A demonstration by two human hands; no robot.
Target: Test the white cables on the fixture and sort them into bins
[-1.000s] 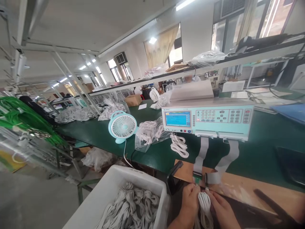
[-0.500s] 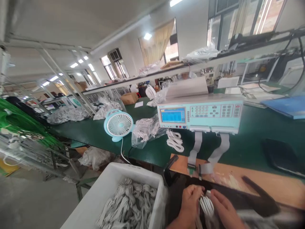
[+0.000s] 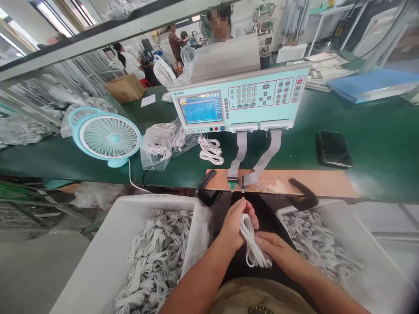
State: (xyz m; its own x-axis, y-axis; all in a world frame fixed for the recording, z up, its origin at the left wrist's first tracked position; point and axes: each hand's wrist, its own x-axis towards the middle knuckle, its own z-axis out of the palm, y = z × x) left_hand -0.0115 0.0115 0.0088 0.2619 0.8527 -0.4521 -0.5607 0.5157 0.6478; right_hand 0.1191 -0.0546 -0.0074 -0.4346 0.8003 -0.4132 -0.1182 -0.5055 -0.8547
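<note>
A coiled bundle of white cable (image 3: pixel 251 242) is between my two hands, above my lap. My left hand (image 3: pixel 234 224) is closed around its upper loop, fingertips just below the bench edge. From the other side, my right hand (image 3: pixel 273 247) pinches the lower part of the bundle; its fingertips are partly hidden by the cable. Just beyond my left fingertips, a small green connector board (image 3: pixel 232 185) and a black connector (image 3: pixel 242 181) sit at the edge of a wooden board (image 3: pixel 278 179), each on a grey ribbon cable (image 3: pixel 263 157).
A pale blue tester (image 3: pixel 242 96) with a lit screen stands on the green bench. Left bin (image 3: pixel 108 235) and right bin (image 3: pixel 366 235) hold several cable bundles. Also there: clamps (image 3: pixel 204 189), a fan (image 3: pixel 111 135), a phone (image 3: pixel 334 149), and people behind the bench.
My view has tilted down and turned right, bringing the right bin into sight. The cable bundle stays in my hands, now showing its full length.
</note>
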